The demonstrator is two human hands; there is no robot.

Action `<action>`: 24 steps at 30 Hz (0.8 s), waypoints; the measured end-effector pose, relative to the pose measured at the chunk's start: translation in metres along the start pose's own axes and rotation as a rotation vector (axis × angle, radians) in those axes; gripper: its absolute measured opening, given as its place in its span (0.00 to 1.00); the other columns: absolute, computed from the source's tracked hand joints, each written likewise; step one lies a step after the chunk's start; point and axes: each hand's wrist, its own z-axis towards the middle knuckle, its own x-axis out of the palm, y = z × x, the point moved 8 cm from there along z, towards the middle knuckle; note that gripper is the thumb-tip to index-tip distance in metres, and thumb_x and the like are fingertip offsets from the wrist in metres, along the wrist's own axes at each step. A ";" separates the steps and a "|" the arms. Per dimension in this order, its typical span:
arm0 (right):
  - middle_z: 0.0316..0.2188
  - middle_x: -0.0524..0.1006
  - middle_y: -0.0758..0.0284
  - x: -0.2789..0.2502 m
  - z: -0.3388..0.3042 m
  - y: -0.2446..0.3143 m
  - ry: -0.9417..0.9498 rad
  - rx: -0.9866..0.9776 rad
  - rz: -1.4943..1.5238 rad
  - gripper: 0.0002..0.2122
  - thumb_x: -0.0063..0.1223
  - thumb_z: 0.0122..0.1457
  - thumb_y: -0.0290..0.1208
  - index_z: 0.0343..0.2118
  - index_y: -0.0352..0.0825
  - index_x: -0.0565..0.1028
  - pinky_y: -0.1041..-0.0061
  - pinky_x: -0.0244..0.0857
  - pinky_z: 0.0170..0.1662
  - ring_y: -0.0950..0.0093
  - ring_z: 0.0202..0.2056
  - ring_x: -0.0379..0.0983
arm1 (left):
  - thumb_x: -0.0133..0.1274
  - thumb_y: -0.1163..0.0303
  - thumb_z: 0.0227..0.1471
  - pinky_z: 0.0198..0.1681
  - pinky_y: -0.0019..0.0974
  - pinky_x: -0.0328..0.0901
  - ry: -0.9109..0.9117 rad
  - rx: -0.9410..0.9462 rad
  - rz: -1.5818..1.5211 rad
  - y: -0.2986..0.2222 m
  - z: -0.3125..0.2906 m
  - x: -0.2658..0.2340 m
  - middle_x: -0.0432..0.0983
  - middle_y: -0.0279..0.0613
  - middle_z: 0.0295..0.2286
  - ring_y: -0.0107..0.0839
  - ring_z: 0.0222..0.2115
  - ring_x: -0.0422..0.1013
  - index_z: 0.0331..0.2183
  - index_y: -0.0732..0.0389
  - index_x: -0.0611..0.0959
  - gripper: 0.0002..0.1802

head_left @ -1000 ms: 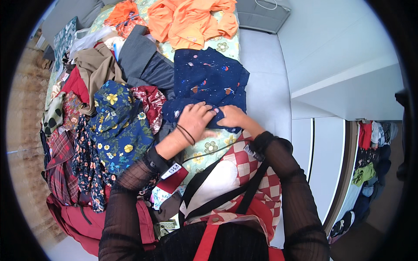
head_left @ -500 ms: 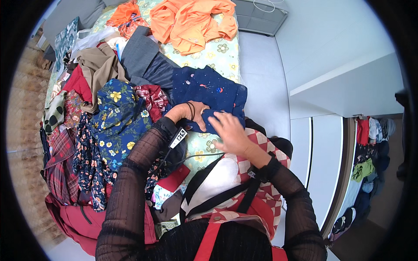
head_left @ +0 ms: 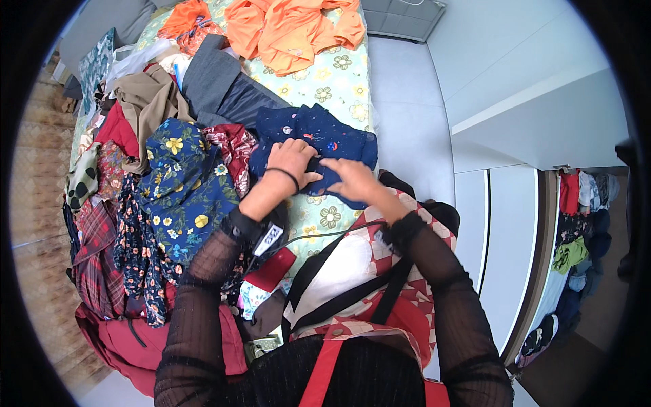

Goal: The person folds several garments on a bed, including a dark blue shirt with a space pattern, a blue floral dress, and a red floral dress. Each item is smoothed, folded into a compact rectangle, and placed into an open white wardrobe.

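Taking its bearings from one navy garment at the centre, the scene opens at nine o'clock with one green-and-black spotted cloth point(head_left: 83, 180). One red plaid garment point(head_left: 100, 278) lies toward eight, and one maroon garment point(head_left: 146, 349) spreads between seven and eight. Two floral pieces follow: one dark floral garment point(head_left: 141, 234) at eight and one blue floral garment point(head_left: 183, 180) between eight and nine. One tan garment point(head_left: 149, 102) lies crumpled between nine and ten; one orange bundle point(head_left: 186, 24) sits between ten and eleven, and one grey garment point(head_left: 224, 85) at ten. One burgundy patterned cloth point(head_left: 232, 152) lies just beside the navy piece at nine.

A person works with two bare hands. The left hand point(head_left: 291, 165) rests palm down on the navy garment point(head_left: 312, 125), its thumb held wide of the fingers. That garment lies folded on one flower-print bed sheet point(head_left: 342, 95), with loose orange clothing point(head_left: 288, 37) near twelve. The right hand point(head_left: 356, 180) reaches in from four o'clock, fingers pointing left at the fabric; whether they pinch it cannot be told.

Farther right, one grey cabinet point(head_left: 403, 19) stands at one o'clock, one red piece point(head_left: 568, 193) hangs at three, and one lime-green piece point(head_left: 568, 256) shows toward four.
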 end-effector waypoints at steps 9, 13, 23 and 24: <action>0.44 0.75 0.55 0.025 0.018 -0.046 0.483 0.286 0.907 0.38 0.65 0.47 0.38 0.59 0.26 0.60 0.77 0.67 0.45 0.71 0.42 0.74 | 0.68 0.62 0.23 0.54 0.45 0.54 -0.333 0.329 0.223 -0.031 -0.003 0.012 0.69 0.38 0.41 0.38 0.48 0.64 0.45 0.52 0.74 0.39; 0.47 0.72 0.49 0.049 -0.022 -0.024 0.485 0.266 0.481 0.49 0.58 0.46 0.59 0.60 0.22 0.54 0.74 0.67 0.47 0.62 0.42 0.74 | 0.65 0.66 0.28 0.47 0.39 0.59 -0.059 0.531 0.059 -0.030 -0.025 0.031 0.71 0.35 0.32 0.37 0.39 0.69 0.35 0.50 0.78 0.25; 0.30 0.74 0.60 -0.036 0.010 -0.035 -0.414 -0.019 0.206 0.11 0.58 0.48 0.28 0.37 0.40 0.78 0.68 0.67 0.38 0.62 0.34 0.73 | 0.64 0.67 0.29 0.50 0.41 0.56 -0.040 0.548 -0.028 -0.026 -0.041 0.028 0.70 0.35 0.36 0.38 0.43 0.65 0.38 0.51 0.77 0.27; 0.29 0.73 0.62 -0.034 0.017 -0.026 -0.425 -0.112 0.156 0.11 0.58 0.49 0.27 0.38 0.40 0.78 0.70 0.66 0.38 0.64 0.34 0.72 | 0.63 0.67 0.31 0.51 0.41 0.56 -0.039 0.545 -0.023 -0.028 -0.046 0.029 0.69 0.35 0.37 0.38 0.44 0.65 0.39 0.51 0.76 0.26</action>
